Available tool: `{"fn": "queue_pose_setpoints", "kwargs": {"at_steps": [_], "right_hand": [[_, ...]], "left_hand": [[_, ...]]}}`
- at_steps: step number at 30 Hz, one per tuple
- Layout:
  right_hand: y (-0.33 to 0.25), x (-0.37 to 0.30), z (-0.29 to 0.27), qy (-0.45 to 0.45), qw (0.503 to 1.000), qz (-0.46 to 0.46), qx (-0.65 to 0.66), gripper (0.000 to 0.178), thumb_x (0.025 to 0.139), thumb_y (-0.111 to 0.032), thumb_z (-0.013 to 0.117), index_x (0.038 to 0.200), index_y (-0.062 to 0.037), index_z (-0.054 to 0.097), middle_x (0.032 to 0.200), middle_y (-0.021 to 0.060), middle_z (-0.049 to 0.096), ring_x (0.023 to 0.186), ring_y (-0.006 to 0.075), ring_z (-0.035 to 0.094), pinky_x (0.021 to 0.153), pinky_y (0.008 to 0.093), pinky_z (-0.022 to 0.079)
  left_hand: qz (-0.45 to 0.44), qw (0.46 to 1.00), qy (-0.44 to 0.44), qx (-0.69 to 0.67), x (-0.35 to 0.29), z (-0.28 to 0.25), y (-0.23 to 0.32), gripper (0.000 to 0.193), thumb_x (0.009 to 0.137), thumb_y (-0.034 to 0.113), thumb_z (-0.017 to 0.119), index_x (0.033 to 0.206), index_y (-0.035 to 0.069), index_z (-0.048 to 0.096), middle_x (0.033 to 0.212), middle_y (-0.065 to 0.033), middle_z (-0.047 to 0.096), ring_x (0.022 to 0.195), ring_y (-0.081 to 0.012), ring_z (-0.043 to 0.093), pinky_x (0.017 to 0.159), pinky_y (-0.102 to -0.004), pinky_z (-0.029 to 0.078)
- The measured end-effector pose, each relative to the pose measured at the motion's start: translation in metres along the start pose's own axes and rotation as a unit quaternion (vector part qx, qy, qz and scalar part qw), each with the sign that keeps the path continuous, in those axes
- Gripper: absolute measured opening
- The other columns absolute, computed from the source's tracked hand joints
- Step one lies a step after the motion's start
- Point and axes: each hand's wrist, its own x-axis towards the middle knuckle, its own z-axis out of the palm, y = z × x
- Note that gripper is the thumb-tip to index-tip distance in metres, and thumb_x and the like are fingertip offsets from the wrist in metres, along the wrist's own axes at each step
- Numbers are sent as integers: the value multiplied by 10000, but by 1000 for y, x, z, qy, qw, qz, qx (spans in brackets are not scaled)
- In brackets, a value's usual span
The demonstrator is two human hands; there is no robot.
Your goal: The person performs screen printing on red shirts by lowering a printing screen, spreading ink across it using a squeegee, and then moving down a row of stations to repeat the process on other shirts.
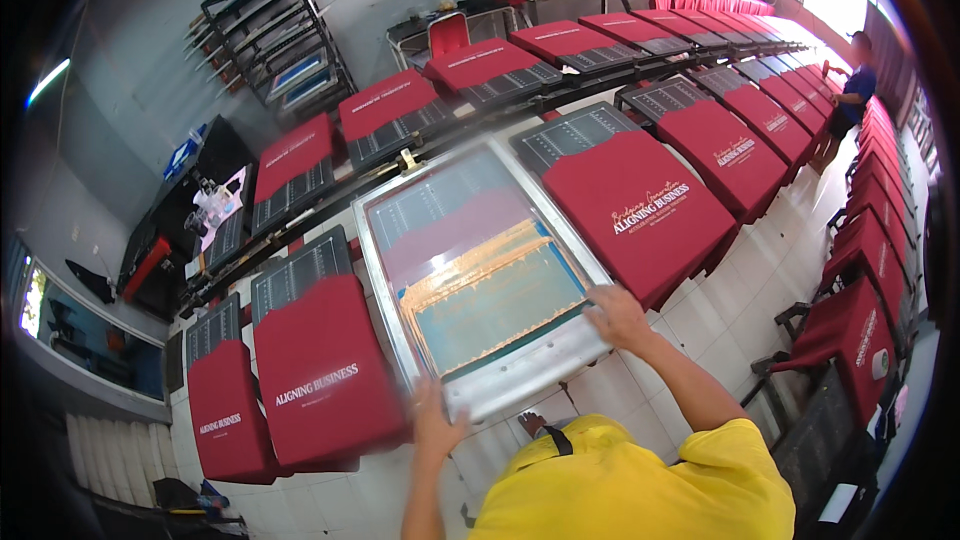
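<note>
A metal-edged printing screen (540,373) lies tilted across my view, above a pallet with a red shirt seen through its mesh. Orange-tan ink is smeared over the greenish middle of the mesh. My left hand (437,422) grips the frame's near left corner, slightly blurred. At the near right corner, my right hand (618,318) has its fingers curled on the frame edge. Beside the screen on the right is a red shirt (640,210) with white and gold print on a dark pallet. Another red shirt (325,380) with white print lies to the left.
Two long rows of red shirts on dark pallets run toward the far right, with a metal rail (340,185) between them. A person in a dark blue shirt (857,85) stands by the far rows. A rack (275,30) of screens stands at the back left, near bottles (217,202).
</note>
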Motion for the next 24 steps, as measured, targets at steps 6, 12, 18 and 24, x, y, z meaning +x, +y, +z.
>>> {"fn": "queue_pose_setpoints", "kwargs": {"at_steps": [6,12,18,24], "right_hand": [[64,19,47,57,973,224,-6,236,938,-200,589,1093,-25,617,1011,190,655,970,380,642,823,475,510],[76,25,63,79,937,322,108,282,968,-241,531,1011,6,657,952,247,669,943,435,641,813,491,498],[88,31,66,15,911,402,93,455,960,-378,520,885,37,692,877,293,654,893,467,646,785,503,495],[80,28,62,41,930,357,76,431,939,-333,549,845,79,637,738,314,552,633,352,658,619,471,451]], "left_hand": [[-229,971,11,-73,12,13,-68,438,957,201,550,1305,-66,559,1352,-296,538,1265,-416,504,1064,-456,389],[-342,882,86,-313,23,34,-116,344,998,248,543,994,-64,688,786,-24,622,695,-155,564,638,-318,441],[-361,826,99,-421,33,28,-108,281,993,232,552,1044,-21,665,852,-38,652,758,-125,609,675,-273,479],[-306,860,136,-384,18,35,-135,265,970,183,563,1091,-46,619,962,-98,652,884,-176,624,802,-319,508]]}}
